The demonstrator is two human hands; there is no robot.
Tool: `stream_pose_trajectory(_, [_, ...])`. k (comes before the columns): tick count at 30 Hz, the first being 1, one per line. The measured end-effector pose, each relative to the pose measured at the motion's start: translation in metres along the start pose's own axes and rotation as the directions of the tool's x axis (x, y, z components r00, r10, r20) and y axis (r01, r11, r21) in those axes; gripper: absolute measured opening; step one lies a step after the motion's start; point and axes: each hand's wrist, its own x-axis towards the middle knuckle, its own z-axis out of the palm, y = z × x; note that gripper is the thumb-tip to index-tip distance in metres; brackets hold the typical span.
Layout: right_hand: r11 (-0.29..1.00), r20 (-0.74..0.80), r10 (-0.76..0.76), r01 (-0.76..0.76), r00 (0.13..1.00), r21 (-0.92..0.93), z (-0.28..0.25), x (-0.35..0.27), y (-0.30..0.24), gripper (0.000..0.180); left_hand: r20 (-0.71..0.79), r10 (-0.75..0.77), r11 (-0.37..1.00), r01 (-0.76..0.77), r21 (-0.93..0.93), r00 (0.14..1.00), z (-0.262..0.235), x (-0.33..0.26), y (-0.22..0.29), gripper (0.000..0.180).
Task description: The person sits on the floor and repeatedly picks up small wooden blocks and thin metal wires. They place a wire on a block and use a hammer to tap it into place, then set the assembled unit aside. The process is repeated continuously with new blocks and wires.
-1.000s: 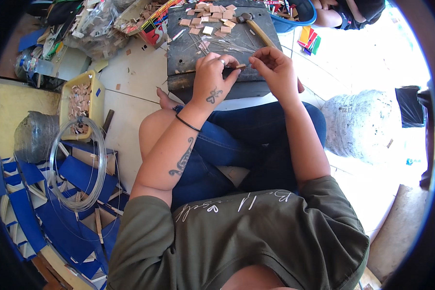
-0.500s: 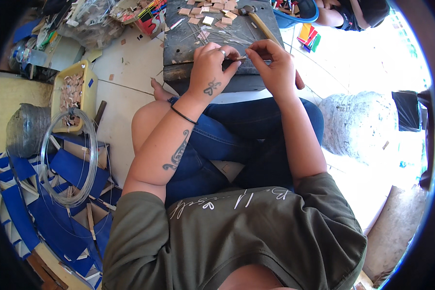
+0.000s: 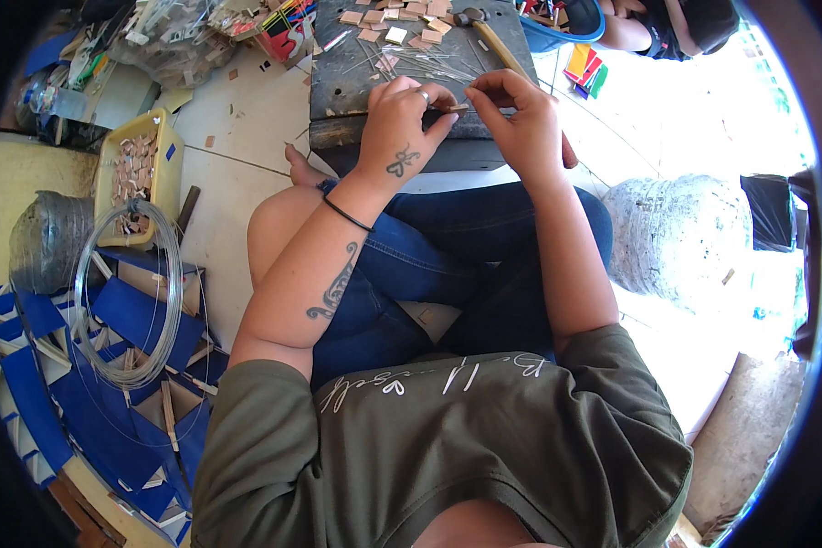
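Note:
Over the near edge of a dark block-like bench (image 3: 338, 133), my left hand (image 3: 402, 119) pinches a small, pale wooden piece (image 3: 459, 108) between thumb and fingers. Just right of it is my right hand (image 3: 525, 119), its thumb and forefinger pressed together; whatever lies between those fingertips is too small to make out. Thin wires (image 3: 429, 66) lie scattered on the bench beyond my hands. Small wooden squares (image 3: 395, 36) are spread at its far side. A hammer (image 3: 498, 46) rests along the right side, its handle running toward my right hand.
To the left are a yellow basket (image 3: 170, 173) of wooden pieces, a coil of wire (image 3: 82, 301) and blue boxes (image 3: 110, 420). A blue basin (image 3: 566, 36) sits far right, near another person's arm (image 3: 623, 35). A plastic-wrapped bundle (image 3: 676, 233) stands at right.
My right fingertips have drawn slightly away from the wooden piece, leaving a small gap. My left hand keeps its pinch in nearly the same place.

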Motion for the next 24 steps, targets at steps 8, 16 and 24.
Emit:
stream_pose_trajectory(8, [1.0,0.021,0.019,-0.018,1.0,-0.018,-0.0014,-0.0004,-0.0014,0.012,0.014,0.002,1.0,-0.003,0.011,1.0,-0.002,-0.0003,0.0013,0.015])
stream_pose_trajectory(16, [0.998,0.043,-0.037,0.039,0.998,-0.039,0.0002,0.0032,-0.0024,0.01,0.004,0.031,1.0,-0.031,0.001,1.0,0.0009,-0.0006,-0.0019,0.013])
stream_pose_trajectory(24, [0.997,0.062,-0.04,0.043,0.997,-0.059,0.001,0.0082,-0.0049,0.009,-0.02,-0.003,0.997,0.001,-0.073,1.0,0.0056,0.0053,0.0045,0.011])
